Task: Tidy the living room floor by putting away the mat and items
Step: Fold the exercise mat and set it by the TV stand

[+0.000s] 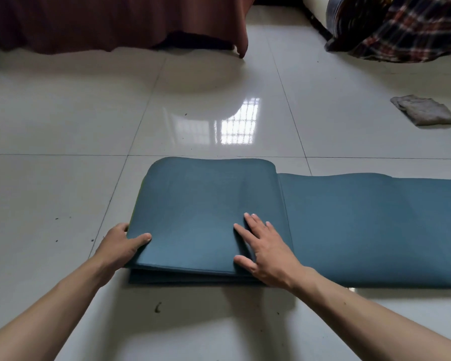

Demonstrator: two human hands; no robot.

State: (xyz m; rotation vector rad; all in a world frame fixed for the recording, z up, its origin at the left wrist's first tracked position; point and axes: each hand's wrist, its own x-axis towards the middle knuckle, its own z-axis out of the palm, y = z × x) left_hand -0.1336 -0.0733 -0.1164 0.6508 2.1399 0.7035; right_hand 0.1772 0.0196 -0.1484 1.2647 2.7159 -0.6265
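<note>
Mat (206, 199) in teal lies on the glossy tiled floor (63, 121) directly in front of the person. Its left portion is folded over into a stack of several layers, while the rest runs flat off to the right. The left hand (120, 246) grasps the stack's left edge, thumb on top and the other fingers tucked out of sight beneath, probably to square the layers and ready them for the next turn. The right hand (268, 254) rests flat with fingers spread on top of the stack near its right edge, holding nothing; I judge it is pressing the springy layers down so they do not open. A crumpled grey cloth (425, 110) sits well apart on the floor at the far right, likely one of the items to be collected afterwards.
</note>
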